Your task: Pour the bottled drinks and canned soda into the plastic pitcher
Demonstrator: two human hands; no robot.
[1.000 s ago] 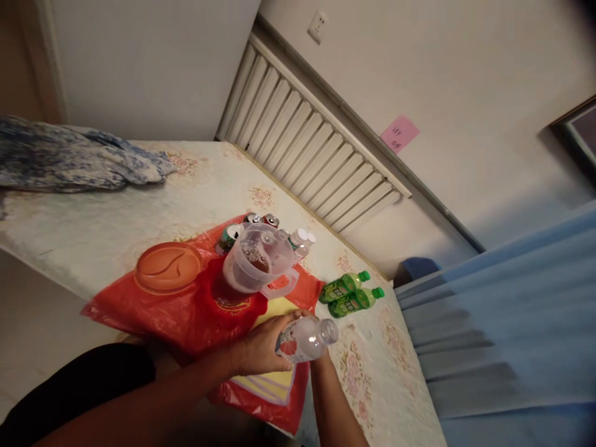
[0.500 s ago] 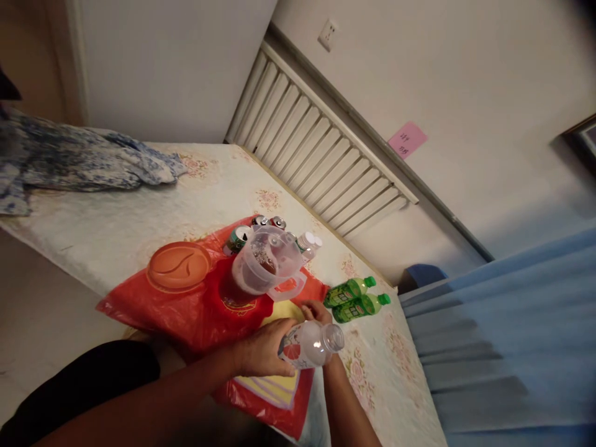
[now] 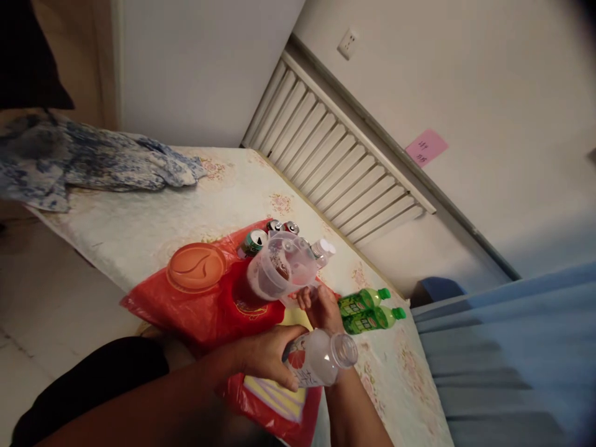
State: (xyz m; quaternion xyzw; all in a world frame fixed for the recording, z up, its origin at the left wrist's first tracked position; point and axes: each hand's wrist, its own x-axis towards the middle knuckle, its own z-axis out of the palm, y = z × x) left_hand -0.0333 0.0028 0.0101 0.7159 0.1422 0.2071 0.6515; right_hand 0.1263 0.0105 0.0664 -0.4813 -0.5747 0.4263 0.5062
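Gripping the open bottle (image 3: pixel 321 359) this side of the jug (image 3: pixel 267 273) w/ my L hand (image 3: pixel 265 360); best squeeze lightly b/c thin plastic may buckle. R hand (image 3: pixel 325 308)'s near the jug, can't tell if it's holding anything.

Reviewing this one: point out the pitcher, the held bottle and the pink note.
Pitcher (image 3: pixel 269 277): head view, on its body.
Held bottle (image 3: pixel 321 356): head view, on its clear shoulder.
Pink note (image 3: pixel 427 148): head view, middle of the sheet.
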